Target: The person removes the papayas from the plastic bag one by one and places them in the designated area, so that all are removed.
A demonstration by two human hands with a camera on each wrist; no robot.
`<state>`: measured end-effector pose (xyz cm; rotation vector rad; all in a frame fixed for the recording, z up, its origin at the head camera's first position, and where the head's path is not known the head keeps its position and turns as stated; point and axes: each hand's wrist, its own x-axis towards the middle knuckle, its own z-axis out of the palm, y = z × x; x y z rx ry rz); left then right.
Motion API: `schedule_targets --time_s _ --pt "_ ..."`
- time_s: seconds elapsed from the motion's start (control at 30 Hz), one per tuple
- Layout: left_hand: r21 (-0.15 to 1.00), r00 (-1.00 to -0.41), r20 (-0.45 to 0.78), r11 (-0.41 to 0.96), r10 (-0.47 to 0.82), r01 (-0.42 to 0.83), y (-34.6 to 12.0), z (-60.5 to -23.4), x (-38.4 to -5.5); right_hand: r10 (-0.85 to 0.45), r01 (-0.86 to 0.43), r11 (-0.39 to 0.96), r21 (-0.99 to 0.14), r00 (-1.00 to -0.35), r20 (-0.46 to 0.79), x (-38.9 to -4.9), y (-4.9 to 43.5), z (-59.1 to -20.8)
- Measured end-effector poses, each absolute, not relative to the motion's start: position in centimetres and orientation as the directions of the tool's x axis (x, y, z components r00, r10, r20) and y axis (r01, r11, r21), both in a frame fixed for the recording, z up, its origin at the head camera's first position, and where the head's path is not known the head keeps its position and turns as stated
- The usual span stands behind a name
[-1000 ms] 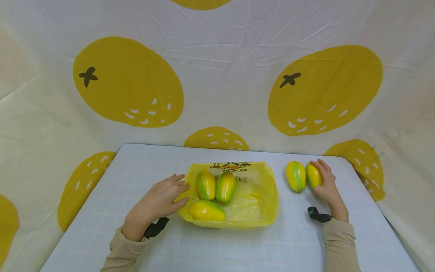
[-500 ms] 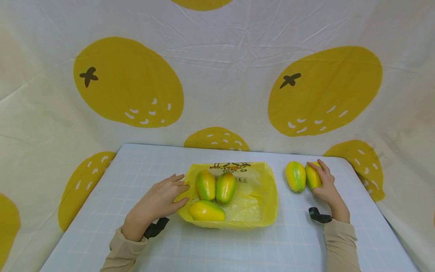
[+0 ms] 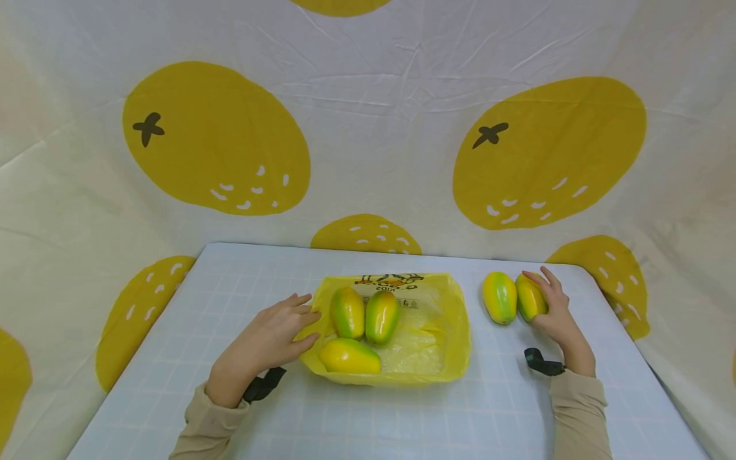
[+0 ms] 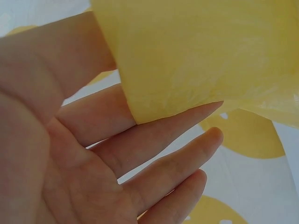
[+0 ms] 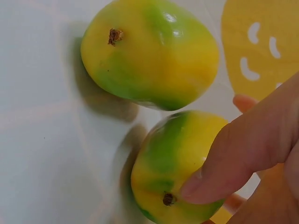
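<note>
A yellow plastic bag [image 3: 428, 377] lies with its mouth spread wide on the table. Inside it are three yellow-green papayas: one upper left [image 3: 347, 313], another beside it [image 3: 382, 317], and a third lying across the front [image 3: 351, 356]. My left hand [image 3: 278, 335] is at the bag's left rim, fingers extended; in the left wrist view the yellow film covers the thumb and index tips. Right of the bag, my right hand [image 3: 558, 313] holds a papaya [image 5: 170, 158], thumb beside its stem end and fingers over the far side. Another papaya [image 3: 500, 298] lies close on its left.
A pale checked table [image 3: 402, 421] carries everything. Behind and beside it hangs a white cloth [image 3: 379, 147] printed with large yellow fruit. Black straps with small mounts sit on both wrists.
The right hand has shifted slightly to the right, and the papaya under it has turned a little. The left hand, the bag and the other papayas stay where they were.
</note>
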<state>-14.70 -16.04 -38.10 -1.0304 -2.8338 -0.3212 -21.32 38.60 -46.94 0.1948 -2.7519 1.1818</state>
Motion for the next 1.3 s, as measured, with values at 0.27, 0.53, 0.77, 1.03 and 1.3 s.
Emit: schedule_targets --time_s 0.27,0.53,0.77,1.03,1.3 --pt "0.162 -0.767 0.171 0.75 0.619 0.642 -16.1 -38.0 -14.6 -0.05 -0.167 0.676 -0.717 -0.982 0.181 -21.2 38.5 -46.5" --pt "0.162 -0.763 0.18 0.746 0.621 0.646 -16.1 -38.1 -14.7 -0.028 -0.146 0.67 -0.727 -0.985 0.172 -20.9 38.3 -45.8" --pt "0.158 -0.762 0.179 0.746 0.623 0.647 -16.1 -38.2 -14.7 -0.049 -0.215 0.673 -0.708 -0.968 0.248 -20.5 38.2 -45.0" --pt "0.169 -0.765 0.177 0.747 0.619 0.643 -16.1 -38.3 -14.7 -0.013 -0.153 0.714 -0.684 -0.979 0.205 -20.0 37.6 -43.3" --pt "0.168 -0.76 0.191 0.742 0.621 0.649 -16.1 -38.3 -14.8 -0.008 -0.145 0.741 -0.656 -0.978 0.208 -19.6 36.6 -41.7"
